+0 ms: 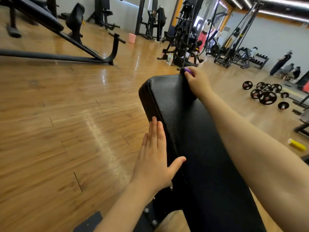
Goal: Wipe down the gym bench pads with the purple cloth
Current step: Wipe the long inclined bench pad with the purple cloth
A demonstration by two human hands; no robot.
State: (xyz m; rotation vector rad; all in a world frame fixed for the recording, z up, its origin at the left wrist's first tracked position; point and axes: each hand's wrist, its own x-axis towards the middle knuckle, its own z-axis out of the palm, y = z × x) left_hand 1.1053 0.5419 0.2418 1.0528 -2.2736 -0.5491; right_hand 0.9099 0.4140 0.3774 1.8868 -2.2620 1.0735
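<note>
Right hand (198, 82) clamps the purple cloth (189, 72) at the pad's (192, 131) far top corner, left hand (154, 153) flat and open, bracing the pad's side edge; best to drag the cloth back in overlapping strokes with firm pressure.

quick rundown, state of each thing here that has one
bench pad: tilted up, bare black top
purple cloth: bunched in the right hand at the pad's far corner, mostly hidden
right hand: gripping the cloth
left hand: flat against the pad's left side, thumb on top
pink bucket: upright on the floor
</note>
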